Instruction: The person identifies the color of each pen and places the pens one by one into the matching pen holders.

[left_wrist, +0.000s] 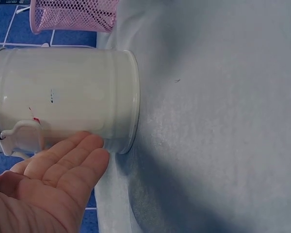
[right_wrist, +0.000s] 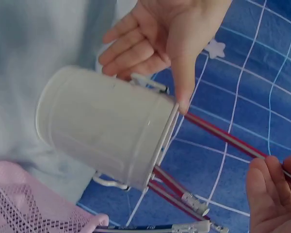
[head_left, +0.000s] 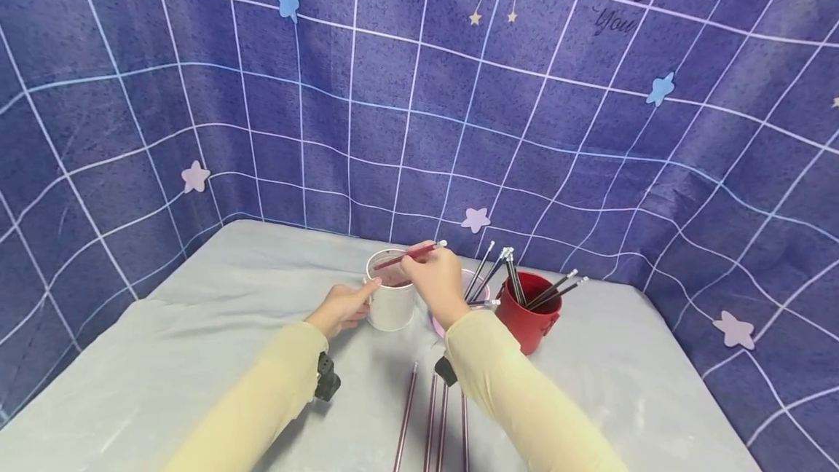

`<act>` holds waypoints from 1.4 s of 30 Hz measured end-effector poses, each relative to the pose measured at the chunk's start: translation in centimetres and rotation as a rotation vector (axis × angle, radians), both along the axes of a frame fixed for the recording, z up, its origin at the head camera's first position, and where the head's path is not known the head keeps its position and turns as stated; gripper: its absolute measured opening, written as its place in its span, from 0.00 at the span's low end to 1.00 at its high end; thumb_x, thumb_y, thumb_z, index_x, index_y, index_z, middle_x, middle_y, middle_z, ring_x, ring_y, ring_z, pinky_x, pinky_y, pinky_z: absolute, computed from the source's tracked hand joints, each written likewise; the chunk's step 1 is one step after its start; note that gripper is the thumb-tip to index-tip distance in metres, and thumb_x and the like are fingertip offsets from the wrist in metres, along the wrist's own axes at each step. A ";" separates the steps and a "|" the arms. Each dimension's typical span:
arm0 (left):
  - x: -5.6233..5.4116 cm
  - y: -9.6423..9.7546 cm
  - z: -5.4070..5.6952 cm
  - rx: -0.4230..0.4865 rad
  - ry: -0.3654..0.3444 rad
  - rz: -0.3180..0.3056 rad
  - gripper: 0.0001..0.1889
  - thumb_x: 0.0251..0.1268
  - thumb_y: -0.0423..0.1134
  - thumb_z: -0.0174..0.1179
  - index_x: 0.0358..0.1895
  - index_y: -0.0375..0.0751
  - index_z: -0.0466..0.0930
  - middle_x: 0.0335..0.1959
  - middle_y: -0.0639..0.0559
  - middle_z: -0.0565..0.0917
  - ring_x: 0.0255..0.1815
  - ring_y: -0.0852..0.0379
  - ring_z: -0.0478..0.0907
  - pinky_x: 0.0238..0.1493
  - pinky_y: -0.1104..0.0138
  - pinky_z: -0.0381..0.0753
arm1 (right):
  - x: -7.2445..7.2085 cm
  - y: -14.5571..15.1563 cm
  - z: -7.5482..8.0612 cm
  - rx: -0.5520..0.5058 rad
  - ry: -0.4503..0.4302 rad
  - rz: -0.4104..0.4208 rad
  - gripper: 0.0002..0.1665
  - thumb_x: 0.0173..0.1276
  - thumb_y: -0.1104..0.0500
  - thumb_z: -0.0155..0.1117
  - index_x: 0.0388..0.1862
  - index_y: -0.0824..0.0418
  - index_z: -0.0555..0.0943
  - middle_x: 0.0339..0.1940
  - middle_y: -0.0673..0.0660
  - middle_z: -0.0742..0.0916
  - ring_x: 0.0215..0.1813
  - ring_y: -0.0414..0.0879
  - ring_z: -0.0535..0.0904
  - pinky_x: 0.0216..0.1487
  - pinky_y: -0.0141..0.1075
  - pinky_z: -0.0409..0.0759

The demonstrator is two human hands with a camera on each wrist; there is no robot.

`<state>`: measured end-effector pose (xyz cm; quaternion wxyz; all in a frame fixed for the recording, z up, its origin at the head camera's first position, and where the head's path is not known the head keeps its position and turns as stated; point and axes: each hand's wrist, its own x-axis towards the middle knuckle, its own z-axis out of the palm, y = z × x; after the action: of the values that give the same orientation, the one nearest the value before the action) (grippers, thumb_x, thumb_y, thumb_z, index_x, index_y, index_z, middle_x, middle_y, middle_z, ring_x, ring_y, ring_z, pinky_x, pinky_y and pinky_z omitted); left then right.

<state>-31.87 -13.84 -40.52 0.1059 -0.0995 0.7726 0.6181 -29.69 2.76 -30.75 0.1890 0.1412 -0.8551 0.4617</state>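
A white metal bucket [head_left: 391, 312] with small side handles stands upright on the table. My left hand [head_left: 342, 308] is at its left side, the thumb at the rim and the other fingers loosely extended along the wall, as the left wrist view shows. Above the opening, my right hand [head_left: 438, 286] pinches a red striped pencil [right_wrist: 223, 134] near its eraser end. This pencil slants, its lower end at the bucket's mouth near the left thumb. Two more red pencils [right_wrist: 177, 187] stick out of the bucket in the right wrist view, erasers outward.
A pink mesh cup [left_wrist: 72, 14] holding dark pencils stands right of the white bucket, partly behind my right hand. Beside it is a red bucket [head_left: 539, 330] with several black pencils [head_left: 515, 279]. Several red pencils [head_left: 406, 417] lie on the grey cloth in front.
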 end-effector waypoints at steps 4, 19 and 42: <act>0.1 0.1 -0.1 0.000 0.003 0.012 0.40 0.69 0.58 0.51 0.60 0.15 0.63 0.56 0.24 0.74 0.61 0.33 0.71 0.61 0.47 0.72 | -0.7 0.0 -0.6 0.016 0.030 -0.054 0.09 0.51 0.65 0.60 0.26 0.65 0.87 0.21 0.55 0.87 0.21 0.44 0.75 0.21 0.32 0.71; 0.1 0.3 -0.1 0.015 0.015 0.019 0.42 0.69 0.58 0.52 0.61 0.14 0.60 0.57 0.23 0.72 0.62 0.33 0.70 0.61 0.46 0.71 | -1.2 -1.6 -2.2 0.291 0.051 -0.021 0.02 0.52 0.66 0.64 0.23 0.64 0.82 0.19 0.54 0.85 0.22 0.46 0.78 0.25 0.34 0.77; 0.3 0.4 -0.2 0.018 0.024 0.018 0.42 0.68 0.59 0.52 0.60 0.14 0.62 0.57 0.22 0.71 0.62 0.31 0.69 0.61 0.45 0.71 | -0.8 -0.9 -5.9 0.345 0.058 0.029 0.15 0.52 0.66 0.66 0.42 0.64 0.84 0.28 0.54 0.88 0.29 0.49 0.83 0.30 0.37 0.80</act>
<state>-31.53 -13.43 -40.73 0.0921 -0.0981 0.7674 0.6269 -30.45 1.83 -36.60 0.1799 0.1970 -0.9137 0.3065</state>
